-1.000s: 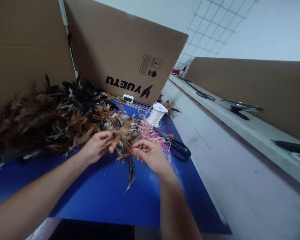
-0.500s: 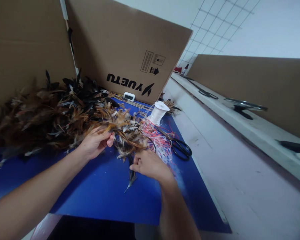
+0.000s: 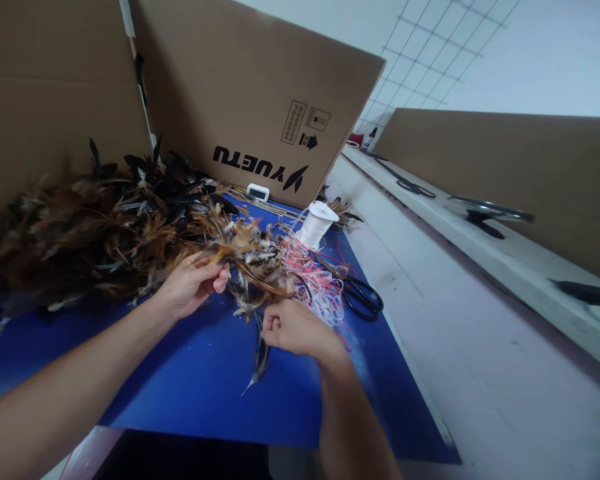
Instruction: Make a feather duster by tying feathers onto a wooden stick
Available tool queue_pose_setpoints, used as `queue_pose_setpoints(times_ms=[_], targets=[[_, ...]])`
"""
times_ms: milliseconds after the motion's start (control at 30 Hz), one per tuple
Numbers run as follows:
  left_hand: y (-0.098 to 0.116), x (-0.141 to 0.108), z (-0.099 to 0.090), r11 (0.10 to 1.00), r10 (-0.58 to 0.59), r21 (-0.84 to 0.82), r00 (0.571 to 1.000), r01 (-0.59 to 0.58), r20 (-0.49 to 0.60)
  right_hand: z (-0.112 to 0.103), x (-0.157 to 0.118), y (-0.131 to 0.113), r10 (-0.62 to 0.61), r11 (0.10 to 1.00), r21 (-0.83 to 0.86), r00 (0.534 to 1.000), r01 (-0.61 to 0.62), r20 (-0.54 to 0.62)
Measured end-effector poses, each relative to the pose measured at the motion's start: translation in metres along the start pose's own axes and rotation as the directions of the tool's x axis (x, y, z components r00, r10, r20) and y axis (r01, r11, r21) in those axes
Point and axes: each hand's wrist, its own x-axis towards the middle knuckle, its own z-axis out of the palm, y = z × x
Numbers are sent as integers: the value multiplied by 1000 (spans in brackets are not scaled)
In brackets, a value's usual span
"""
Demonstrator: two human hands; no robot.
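Note:
My left hand (image 3: 197, 283) is closed in a pinch on a bunch of brown feathers (image 3: 237, 253), whose tawny and pale plumes fan out to the right. To the right of it, my right hand (image 3: 300, 327) is curled with its fingertips against a dark feather (image 3: 260, 353). That feather hangs at a slant over the blue table surface (image 3: 195, 393), pale quill end downward. The fingers hide part of its upper half. More brown and whitish feathers (image 3: 265, 280) lie between and beyond both hands.
A large heap of brown and black feathers (image 3: 90, 233) fills the left. To the right lie tangled pink and white strings (image 3: 325, 293), a white spool (image 3: 315, 227) and black-handled scissors (image 3: 363, 297). Cardboard panels (image 3: 260, 87) and a small white digital device (image 3: 258, 193) stand behind.
The dark feather by my right hand has swung, its lower end moving left and slightly down. My right fingers have curled in more. My left hand has stayed in place.

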Motion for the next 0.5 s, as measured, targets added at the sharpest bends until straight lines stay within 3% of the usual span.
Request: queue_pose_setpoints(times_ms=[200, 500], targets=[[-1, 0, 0, 1000, -2, 5, 1000, 2, 6, 0, 1, 0, 126, 986, -107, 992, -124, 12], [0, -1, 1, 1000, -19, 8, 1000, 19, -3, 5, 2, -11, 13, 999, -50, 995, -8, 98]])
